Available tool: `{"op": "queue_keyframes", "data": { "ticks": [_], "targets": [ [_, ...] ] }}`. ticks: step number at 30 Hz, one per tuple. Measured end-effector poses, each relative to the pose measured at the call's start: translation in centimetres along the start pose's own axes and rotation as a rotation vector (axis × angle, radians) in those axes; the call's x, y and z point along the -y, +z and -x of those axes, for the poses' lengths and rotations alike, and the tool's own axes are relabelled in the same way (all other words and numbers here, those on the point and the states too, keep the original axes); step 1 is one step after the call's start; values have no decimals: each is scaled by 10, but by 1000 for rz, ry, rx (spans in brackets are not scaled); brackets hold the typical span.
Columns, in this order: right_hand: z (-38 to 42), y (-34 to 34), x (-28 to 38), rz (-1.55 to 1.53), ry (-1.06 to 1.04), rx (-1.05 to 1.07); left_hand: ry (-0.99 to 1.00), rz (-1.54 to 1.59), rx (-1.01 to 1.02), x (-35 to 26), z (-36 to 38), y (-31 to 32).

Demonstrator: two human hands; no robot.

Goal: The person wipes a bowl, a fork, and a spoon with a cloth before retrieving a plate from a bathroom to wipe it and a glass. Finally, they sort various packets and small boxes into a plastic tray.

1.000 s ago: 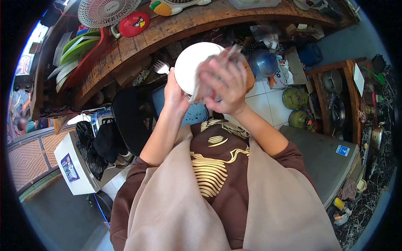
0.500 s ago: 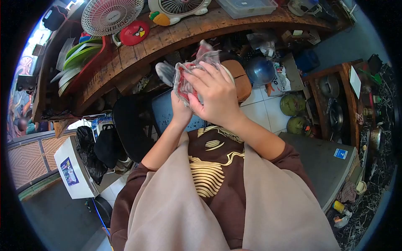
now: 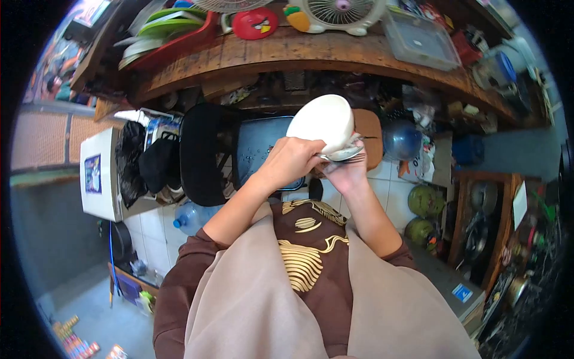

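Note:
A white bowl or deep plate is tilted up in front of my chest, its smooth pale face toward me. My left hand is closed at its lower left edge, the fingertips by the cutlery. Below the lower right edge, my right hand is closed around a fork and what looks like a spoon. Some greyish cloth may be bunched beside the bowl at the right hand, but it is mostly hidden.
A wooden counter curves across the far side, with a red rack of plates, a fan and a clear plastic box. Beneath my hands stand a blue-topped stool and a brown seat. Green gas cylinders stand right.
The grey-and-red cloth that covered the piece has mostly gone from sight, and the white bowl and cutlery now show. Both hands have moved lower, and the view has shifted.

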State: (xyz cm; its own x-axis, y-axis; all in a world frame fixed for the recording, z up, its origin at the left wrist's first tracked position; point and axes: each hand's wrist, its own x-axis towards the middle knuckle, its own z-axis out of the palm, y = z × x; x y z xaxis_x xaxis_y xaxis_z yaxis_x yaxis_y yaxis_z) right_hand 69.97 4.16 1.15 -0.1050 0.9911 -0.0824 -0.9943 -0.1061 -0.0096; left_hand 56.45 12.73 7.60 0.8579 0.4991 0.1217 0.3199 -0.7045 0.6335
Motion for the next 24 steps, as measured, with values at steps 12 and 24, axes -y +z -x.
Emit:
{"op": "queue_keyframes", "data": {
  "ticks": [12, 24],
  "targets": [
    [-71, 33, 15, 777, 217, -467, -106, -250, -69, 42, 51, -49],
    [-237, 123, -61, 2112, -602, 525, -274, 201, -459, 152, 99, -197]
  ]
}}
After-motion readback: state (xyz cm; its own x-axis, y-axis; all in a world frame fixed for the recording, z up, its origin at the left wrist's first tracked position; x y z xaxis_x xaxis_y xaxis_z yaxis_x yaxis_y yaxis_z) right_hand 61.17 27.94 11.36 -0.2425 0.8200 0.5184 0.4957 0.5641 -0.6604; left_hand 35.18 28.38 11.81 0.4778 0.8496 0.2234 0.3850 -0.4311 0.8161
